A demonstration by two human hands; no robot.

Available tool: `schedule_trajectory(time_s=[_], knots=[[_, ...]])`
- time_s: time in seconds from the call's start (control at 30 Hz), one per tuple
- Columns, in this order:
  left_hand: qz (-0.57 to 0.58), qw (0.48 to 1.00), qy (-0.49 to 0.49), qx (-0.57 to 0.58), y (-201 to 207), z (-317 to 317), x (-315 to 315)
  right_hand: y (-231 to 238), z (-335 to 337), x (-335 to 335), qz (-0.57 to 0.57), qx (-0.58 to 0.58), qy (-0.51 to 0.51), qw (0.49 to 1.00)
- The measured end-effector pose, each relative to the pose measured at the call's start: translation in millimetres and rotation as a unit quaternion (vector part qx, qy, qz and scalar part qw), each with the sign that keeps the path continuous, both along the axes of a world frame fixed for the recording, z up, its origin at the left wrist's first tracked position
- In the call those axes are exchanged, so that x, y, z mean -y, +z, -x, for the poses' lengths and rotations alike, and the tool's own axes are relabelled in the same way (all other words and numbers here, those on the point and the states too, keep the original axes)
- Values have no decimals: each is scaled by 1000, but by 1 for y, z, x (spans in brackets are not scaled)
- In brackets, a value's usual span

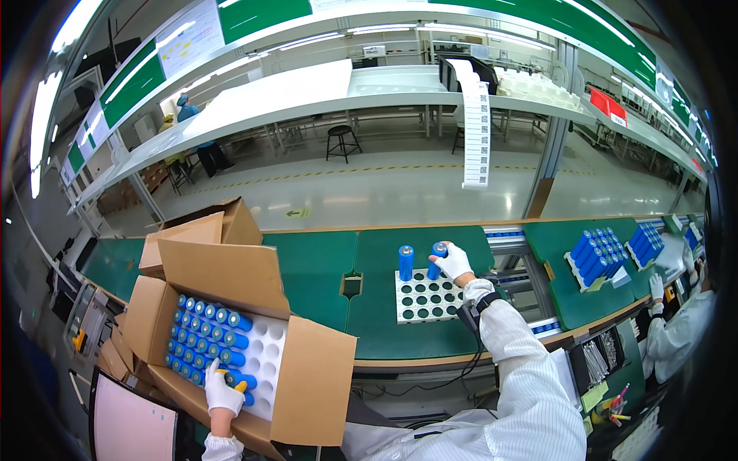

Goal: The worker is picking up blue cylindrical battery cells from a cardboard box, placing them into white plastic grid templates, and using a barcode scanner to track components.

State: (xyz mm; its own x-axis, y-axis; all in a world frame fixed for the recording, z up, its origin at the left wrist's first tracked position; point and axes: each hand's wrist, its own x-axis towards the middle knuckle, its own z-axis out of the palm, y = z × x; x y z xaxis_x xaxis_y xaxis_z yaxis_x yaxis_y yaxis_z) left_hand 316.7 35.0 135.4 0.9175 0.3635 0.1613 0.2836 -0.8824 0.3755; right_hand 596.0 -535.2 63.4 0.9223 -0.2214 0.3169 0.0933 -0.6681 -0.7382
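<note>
One blue cell [437, 260] tilted in right hand [453, 261]

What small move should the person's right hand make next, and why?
Probably lower the blue cell into a hole of the white tray: the right hand holds it tilted over the back row, beside one cell already upright, with most holes open.

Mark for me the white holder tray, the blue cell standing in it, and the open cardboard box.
white holder tray [427, 300]: head view, bare perforated top.
blue cell [405, 263]: head view, mid-body.
open cardboard box [311, 384]: head view, right flap.
</note>
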Motion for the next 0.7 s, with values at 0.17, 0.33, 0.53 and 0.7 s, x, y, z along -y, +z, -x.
schedule_trajectory(time_s=[0.17, 0.33, 0.53, 0.7], knots=[[152, 976, 43, 149, -1, 5, -23, -2, -5, 7, -10, 14, 24, 1000], [463, 855, 14, 233, 48, 4, 5, 1, -5, 6, 19, 10, 16, 1000], [794, 570, -88, 193, 59, -18, 34, 0, -9, 13, 56, -25, 95, 994], [832, 512, -110, 182, 68, -45, 78, 5, -11, 21, 63, -60, 105, 991]])
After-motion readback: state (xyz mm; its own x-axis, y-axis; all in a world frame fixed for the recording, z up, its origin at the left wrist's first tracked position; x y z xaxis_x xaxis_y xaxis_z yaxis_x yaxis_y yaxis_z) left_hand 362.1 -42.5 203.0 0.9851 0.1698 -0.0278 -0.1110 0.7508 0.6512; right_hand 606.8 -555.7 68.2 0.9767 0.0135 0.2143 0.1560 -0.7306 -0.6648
